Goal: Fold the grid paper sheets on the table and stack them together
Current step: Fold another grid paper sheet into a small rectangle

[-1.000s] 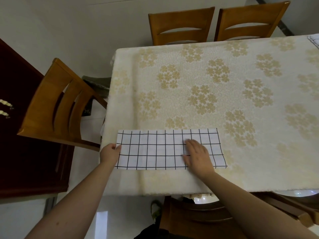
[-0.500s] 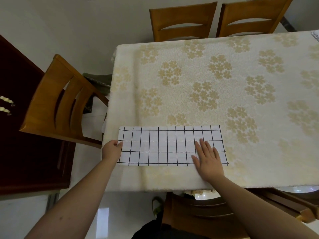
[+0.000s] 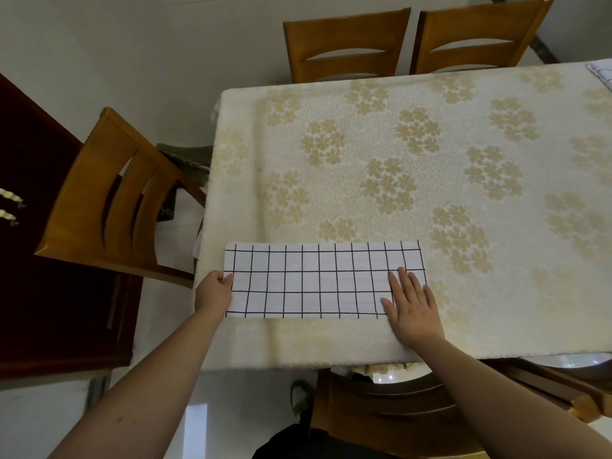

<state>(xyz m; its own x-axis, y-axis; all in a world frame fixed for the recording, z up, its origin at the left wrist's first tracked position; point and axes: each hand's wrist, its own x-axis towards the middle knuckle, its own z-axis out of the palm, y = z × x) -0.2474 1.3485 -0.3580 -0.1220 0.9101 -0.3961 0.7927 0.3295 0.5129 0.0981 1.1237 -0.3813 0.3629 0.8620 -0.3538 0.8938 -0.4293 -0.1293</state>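
A white grid paper sheet (image 3: 314,279), folded into a long strip, lies flat near the front left corner of the table (image 3: 430,167). My left hand (image 3: 213,291) pinches the strip's left end with thumb on top. My right hand (image 3: 412,306) rests flat, fingers spread, on the strip's right end near its front corner. A corner of more grid paper (image 3: 601,72) shows at the table's far right edge.
A cream tablecloth with gold flowers covers the table. Wooden chairs stand at the left (image 3: 109,200), two at the far side (image 3: 347,44), and one under the front edge (image 3: 397,412). A dark wooden cabinet (image 3: 39,260) is at the far left.
My right hand has slid rightward along the strip from its middle to its right end. The left hand keeps its hold on the left end.
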